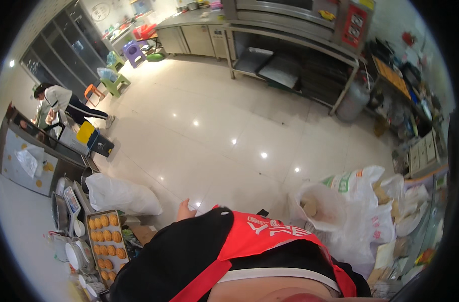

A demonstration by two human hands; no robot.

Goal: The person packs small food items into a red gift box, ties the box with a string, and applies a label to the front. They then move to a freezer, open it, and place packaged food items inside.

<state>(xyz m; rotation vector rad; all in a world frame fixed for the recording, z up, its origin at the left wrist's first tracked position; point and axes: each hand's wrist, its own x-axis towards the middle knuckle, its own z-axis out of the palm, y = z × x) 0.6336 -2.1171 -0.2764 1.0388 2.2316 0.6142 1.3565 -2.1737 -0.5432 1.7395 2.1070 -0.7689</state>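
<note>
My left hand (185,210) shows just beyond my black sleeve, low and left of the middle. Its visible fingers are spread, with nothing seen between them; part of the hand is hidden. My right hand is out of view. A red apron with white writing (265,236) covers my chest. To my left, a metal baking tray (112,252) holds rows of round golden pastries (106,236). A stuffed white sack (122,194) stands between that tray and the floor ahead. On my right is an open white woven sack (325,205) with pale contents.
Tiled floor (214,124) stretches ahead. A steel oven stand (289,41) holds trays on its lower shelf. A gas cylinder (352,100) is beside it. Far left, a person (65,100) bends at a counter near a yellow-lidded bin (97,141). Plastic stools (116,85) stand behind. A digital scale (71,200) is near the pastries.
</note>
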